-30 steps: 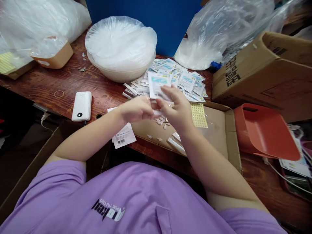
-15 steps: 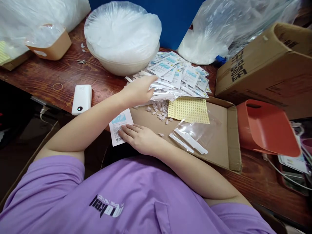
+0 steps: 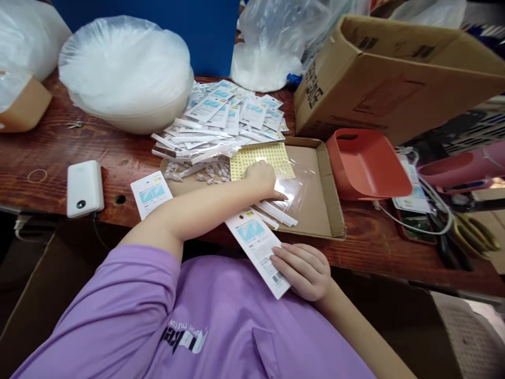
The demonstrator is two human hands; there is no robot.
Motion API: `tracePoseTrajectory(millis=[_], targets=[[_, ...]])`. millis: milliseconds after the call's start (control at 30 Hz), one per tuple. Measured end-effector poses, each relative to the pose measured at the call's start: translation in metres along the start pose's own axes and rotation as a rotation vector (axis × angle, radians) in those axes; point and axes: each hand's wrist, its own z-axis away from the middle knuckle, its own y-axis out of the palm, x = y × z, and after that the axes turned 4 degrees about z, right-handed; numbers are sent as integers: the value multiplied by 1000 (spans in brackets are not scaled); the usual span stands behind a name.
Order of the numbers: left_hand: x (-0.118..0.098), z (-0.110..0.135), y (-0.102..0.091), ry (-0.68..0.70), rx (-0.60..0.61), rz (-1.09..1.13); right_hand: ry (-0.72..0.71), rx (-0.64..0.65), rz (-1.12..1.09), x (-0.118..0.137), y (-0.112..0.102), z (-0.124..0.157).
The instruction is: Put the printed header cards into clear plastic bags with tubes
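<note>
Head view: card in the right hand, left hand at the clear bags!
Looks like a bag pick-up, which calls for a clean pinch on one; whether the left hand [image 3: 260, 176] clamps anything, I can't tell. The right hand [image 3: 302, 271] grips the printed card [image 3: 259, 251] by its barcode end, thumb hidden, at the near side of the cardboard tray [image 3: 332, 195]; its long axis slants, blue-picture end up-left, away from the body, among the clear bags' [image 3: 278, 213] near ends.
</note>
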Motion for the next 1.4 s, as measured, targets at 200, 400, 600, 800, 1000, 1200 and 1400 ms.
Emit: tracePoseTrajectory(millis=[200,400,600,800,1000,1200,1400], targets=[[-2,-9,1,55,89,67,257,-109,178,-10,-21,57],[10,13,-14,102,-32,124,321,-200,210,-20,-12,55],[11,68,-30,-121,87,1334,134,-254,67,-7,-8,27],[20,85,-28,-356,93,1818,116,-162,-50,-6,5,20],[22,68,-21,-347,196,1799,230,-86,-12,-13,13,28],[12,82,-30,-329,158,1774,341,-57,140,-18,10,35],[6,102,-25,-318,186,1772,344,-13,164,-18,14,26]])
